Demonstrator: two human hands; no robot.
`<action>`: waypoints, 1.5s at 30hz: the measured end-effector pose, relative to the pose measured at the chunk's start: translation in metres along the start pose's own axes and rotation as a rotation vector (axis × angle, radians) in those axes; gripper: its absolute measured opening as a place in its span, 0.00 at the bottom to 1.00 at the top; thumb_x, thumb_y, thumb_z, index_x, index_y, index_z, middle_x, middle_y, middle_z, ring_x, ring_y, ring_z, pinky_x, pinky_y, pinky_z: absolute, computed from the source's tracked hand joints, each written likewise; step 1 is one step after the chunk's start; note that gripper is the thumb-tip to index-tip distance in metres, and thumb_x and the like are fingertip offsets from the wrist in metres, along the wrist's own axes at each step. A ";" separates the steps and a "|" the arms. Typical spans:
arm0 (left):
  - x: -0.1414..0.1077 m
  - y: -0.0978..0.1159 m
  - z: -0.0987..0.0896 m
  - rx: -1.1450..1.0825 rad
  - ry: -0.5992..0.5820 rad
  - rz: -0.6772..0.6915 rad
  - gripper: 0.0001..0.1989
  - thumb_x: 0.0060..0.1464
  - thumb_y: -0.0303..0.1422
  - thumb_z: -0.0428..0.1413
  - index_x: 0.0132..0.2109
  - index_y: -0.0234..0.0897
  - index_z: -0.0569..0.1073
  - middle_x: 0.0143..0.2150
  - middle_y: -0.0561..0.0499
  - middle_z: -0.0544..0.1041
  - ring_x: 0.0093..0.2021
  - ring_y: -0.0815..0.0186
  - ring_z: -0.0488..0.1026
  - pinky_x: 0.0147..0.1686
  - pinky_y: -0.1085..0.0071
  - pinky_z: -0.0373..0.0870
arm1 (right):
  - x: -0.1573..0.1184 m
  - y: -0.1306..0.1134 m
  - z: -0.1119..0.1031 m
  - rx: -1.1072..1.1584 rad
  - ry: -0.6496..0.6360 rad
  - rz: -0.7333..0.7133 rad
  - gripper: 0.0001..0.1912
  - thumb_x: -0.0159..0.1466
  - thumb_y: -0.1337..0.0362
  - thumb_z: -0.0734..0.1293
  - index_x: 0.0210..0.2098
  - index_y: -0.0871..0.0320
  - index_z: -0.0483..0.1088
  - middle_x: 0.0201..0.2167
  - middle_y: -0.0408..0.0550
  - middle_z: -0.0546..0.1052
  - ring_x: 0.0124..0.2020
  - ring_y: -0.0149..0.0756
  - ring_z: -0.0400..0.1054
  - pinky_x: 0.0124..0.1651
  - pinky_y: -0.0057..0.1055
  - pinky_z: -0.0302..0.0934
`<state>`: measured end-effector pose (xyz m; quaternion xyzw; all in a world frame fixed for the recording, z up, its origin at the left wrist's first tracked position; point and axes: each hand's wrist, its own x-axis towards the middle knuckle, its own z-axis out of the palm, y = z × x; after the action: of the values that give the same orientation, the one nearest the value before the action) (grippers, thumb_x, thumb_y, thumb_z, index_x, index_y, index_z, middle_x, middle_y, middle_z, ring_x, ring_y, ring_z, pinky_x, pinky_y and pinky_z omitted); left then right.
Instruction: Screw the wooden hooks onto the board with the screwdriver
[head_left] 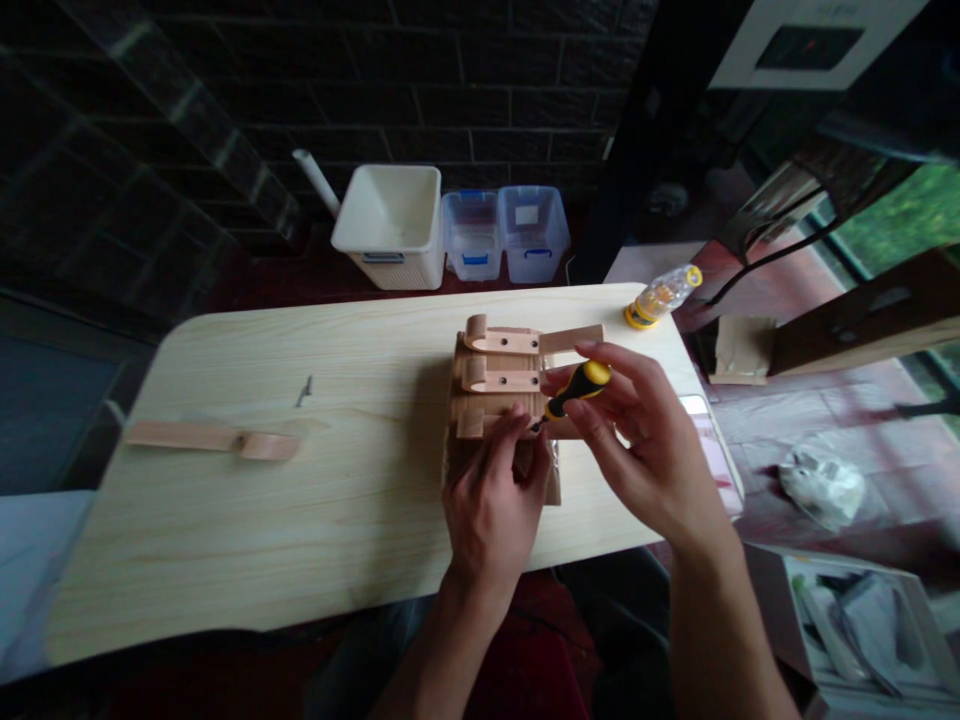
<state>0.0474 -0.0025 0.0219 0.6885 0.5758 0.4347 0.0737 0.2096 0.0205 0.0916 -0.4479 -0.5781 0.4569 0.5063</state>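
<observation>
My right hand (637,440) grips a screwdriver (577,388) with a yellow and black handle, tilted so its tip points down to the left. The tip meets the lowest wooden strip (471,424) on a brown cardboard box (553,485). My left hand (495,500) presses that strip, with index finger and thumb closed around the tip; whether a small screw sits between them is hidden. Above it, two more wooden strips with rounded ends, an upper one (499,341) and a middle one (499,380), lie side by side, each showing two dark screw holes or heads.
On the light wooden table (360,520) lie a separate wooden strip (214,440), small dark screws (304,390), a clear bottle-shaped container with yellow ends (664,297) and a phone (716,455). Plastic bins (390,270) stand behind. An open box (855,630) is at lower right.
</observation>
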 end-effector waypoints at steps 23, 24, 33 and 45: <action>0.004 0.001 -0.001 0.004 -0.048 0.007 0.06 0.73 0.32 0.63 0.53 0.40 0.84 0.57 0.44 0.89 0.53 0.57 0.90 0.51 0.65 0.87 | -0.001 -0.001 0.000 -0.090 -0.045 -0.082 0.25 0.77 0.66 0.71 0.70 0.40 0.71 0.69 0.48 0.79 0.65 0.45 0.80 0.69 0.47 0.80; 0.004 0.001 -0.001 0.006 -0.047 0.009 0.06 0.73 0.32 0.62 0.53 0.40 0.84 0.57 0.44 0.89 0.53 0.57 0.90 0.51 0.65 0.87 | -0.002 -0.001 0.000 -0.095 -0.044 -0.088 0.25 0.76 0.66 0.71 0.69 0.40 0.71 0.70 0.47 0.78 0.65 0.45 0.80 0.69 0.46 0.79; 0.005 -0.003 0.000 0.015 -0.025 0.059 0.08 0.74 0.33 0.61 0.53 0.40 0.85 0.54 0.43 0.90 0.50 0.56 0.90 0.49 0.64 0.87 | -0.005 -0.004 0.000 -0.154 -0.097 -0.079 0.24 0.77 0.67 0.70 0.69 0.39 0.71 0.67 0.45 0.81 0.69 0.45 0.78 0.74 0.50 0.74; 0.010 -0.004 -0.002 0.031 -0.035 0.106 0.10 0.76 0.34 0.60 0.53 0.37 0.85 0.55 0.44 0.90 0.48 0.57 0.91 0.48 0.67 0.87 | -0.005 -0.005 0.001 -0.142 -0.104 -0.062 0.23 0.77 0.67 0.69 0.68 0.39 0.72 0.68 0.45 0.81 0.70 0.45 0.77 0.75 0.48 0.72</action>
<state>0.0426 0.0062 0.0260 0.7265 0.5438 0.4170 0.0502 0.2089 0.0150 0.0960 -0.4405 -0.6481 0.4216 0.4564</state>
